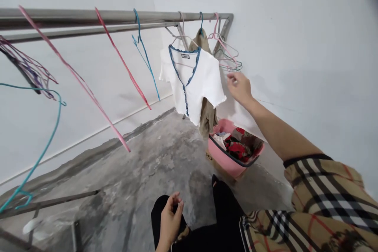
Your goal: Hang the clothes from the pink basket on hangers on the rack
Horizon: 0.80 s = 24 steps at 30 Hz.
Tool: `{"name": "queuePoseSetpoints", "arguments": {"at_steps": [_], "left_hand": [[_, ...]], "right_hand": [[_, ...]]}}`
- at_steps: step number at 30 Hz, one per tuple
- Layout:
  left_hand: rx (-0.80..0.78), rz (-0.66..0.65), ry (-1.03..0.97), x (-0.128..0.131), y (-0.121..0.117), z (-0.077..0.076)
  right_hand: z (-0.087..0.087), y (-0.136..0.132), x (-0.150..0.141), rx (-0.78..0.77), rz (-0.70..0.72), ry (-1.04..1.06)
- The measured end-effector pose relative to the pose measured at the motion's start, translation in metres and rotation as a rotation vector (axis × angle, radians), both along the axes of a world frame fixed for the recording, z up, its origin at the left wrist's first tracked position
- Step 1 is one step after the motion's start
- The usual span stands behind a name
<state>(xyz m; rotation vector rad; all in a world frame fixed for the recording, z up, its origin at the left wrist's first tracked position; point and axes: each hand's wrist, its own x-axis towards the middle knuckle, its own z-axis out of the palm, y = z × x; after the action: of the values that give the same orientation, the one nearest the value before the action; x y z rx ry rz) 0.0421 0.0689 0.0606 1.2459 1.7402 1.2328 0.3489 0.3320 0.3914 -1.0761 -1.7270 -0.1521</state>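
A white short-sleeved cardigan (203, 75) with blue ruffled trim hangs on a pale hanger (183, 38) from the metal rail. Just right of its sleeve, my right hand (239, 88) is raised with loosely bent fingers and nothing visible in them. Several pink, white and green hangers (226, 49) hang just above that hand. Behind the cardigan is a khaki garment (208, 118) on a blue hanger (201, 21). My left hand (171, 218) is low in front of my black trousers, its fingers half curled, thumb apart, holding nothing visible.
A pink basket (227, 161) of red, white and dark clothes stands on a cardboard box by the right wall. Along the metal rail (118, 16) hang pink, red and blue hangers (144, 55). Metal rack legs (53, 201) lie low at the left.
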Motion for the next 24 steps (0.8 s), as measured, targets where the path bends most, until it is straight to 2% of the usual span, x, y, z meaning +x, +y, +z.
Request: {"name": "queuePoseSetpoints", "arguments": {"at_steps": [3,5,7,9,13,17,20,22,24], "left_hand": [[-0.001,-0.011,-0.034,0.000,0.003,-0.002],[0.001,-0.002,-0.041,0.000,0.005,-0.004],[0.001,0.016,-0.037,-0.002,0.007,-0.006],[-0.007,0.029,-0.044,-0.006,0.008,-0.010],[0.001,0.040,-0.078,-0.016,0.006,-0.024],[0.056,0.106,-0.106,-0.019,0.002,-0.041],[0.020,0.095,-0.141,-0.019,0.002,-0.047],[-0.015,0.060,-0.156,-0.018,0.003,-0.047],[-0.023,0.035,-0.154,-0.017,0.003,-0.042]], "right_hand": [[0.042,0.031,-0.039,0.151,-0.154,-0.060],[0.066,0.050,-0.069,0.191,-0.215,-0.112],[0.082,0.065,-0.097,0.182,-0.302,-0.142],[0.090,0.076,-0.118,0.131,-0.409,-0.169],[0.090,0.087,-0.132,0.046,-0.531,-0.198],[0.078,0.086,-0.125,0.016,-0.528,-0.184],[0.067,0.082,-0.118,-0.087,-0.565,-0.203],[0.064,0.080,-0.111,-0.233,-0.527,-0.196],[0.064,0.079,-0.104,-0.357,-0.418,-0.159]]}}
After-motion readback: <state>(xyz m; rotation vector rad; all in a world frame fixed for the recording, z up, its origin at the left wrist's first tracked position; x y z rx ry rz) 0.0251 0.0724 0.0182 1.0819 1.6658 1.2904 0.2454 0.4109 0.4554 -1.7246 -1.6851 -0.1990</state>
